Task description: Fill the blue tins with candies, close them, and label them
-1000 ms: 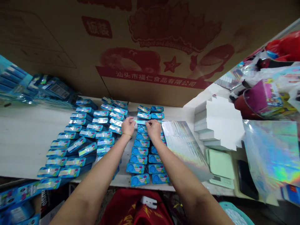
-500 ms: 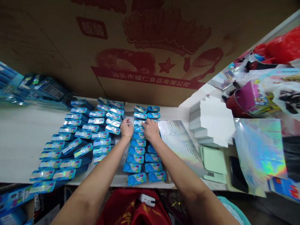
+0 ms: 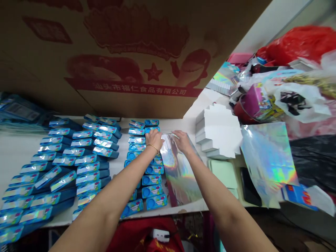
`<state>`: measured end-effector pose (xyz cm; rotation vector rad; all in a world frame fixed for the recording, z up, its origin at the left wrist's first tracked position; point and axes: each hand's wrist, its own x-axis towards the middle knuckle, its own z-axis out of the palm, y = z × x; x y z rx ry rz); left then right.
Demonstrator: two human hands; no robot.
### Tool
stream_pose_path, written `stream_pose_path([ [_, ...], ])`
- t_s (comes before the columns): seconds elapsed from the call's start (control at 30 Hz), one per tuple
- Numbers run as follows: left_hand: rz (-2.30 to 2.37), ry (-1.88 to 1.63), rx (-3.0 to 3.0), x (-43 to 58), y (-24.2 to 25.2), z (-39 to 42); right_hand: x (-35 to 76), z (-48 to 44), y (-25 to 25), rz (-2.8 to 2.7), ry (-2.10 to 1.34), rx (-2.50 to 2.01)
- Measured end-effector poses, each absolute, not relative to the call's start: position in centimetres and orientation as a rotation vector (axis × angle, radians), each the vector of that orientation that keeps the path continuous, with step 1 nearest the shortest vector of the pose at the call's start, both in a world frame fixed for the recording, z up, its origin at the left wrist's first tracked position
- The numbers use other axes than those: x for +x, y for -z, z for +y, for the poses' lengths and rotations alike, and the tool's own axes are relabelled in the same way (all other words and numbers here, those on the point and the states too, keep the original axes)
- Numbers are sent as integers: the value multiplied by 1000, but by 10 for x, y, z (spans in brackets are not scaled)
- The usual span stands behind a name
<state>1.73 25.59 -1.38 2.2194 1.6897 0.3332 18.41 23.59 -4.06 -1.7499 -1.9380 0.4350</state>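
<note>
Two columns of small blue candy boxes (image 3: 151,180) stand on end in front of me, printed tops up. My left hand (image 3: 154,139) lies over the far part of the right column, fingers apart from the thumb, the thumb near the sheet's edge. Right of that column lies a shiny silver holographic sheet (image 3: 181,171), with a dark pinkish strip along its left edge. My right hand (image 3: 182,141) has its bent fingers at the sheet's far edge, appearing to grip it. The undersides of both hands' fingers are hidden.
More blue boxes (image 3: 86,169) stand in uneven rows to the left. A large printed carton (image 3: 136,105) blocks the back. Rightward are stacked white cut-out cards (image 3: 222,131), a pale green scale (image 3: 223,173), a dark phone-like slab (image 3: 249,185) and an iridescent bag (image 3: 273,154).
My view has turned to the right. My right hand has moved off the boxes to the silver sheet, which now lies straighter alongside them. My left hand has shifted to the right column.
</note>
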Motion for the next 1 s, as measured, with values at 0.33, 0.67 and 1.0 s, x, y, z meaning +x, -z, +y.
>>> stream_pose_path([
  [0.33,1800,-497,2112,28,24,249,192,232,43,-2342,-258,-1702],
  [0.67,1730,-535,2220,29,30,238,196,208,51,-2321,-237,-1663],
  [1.0,1713,-560,2258,29,33,236,204,219,62,-2221,-334,-1528],
])
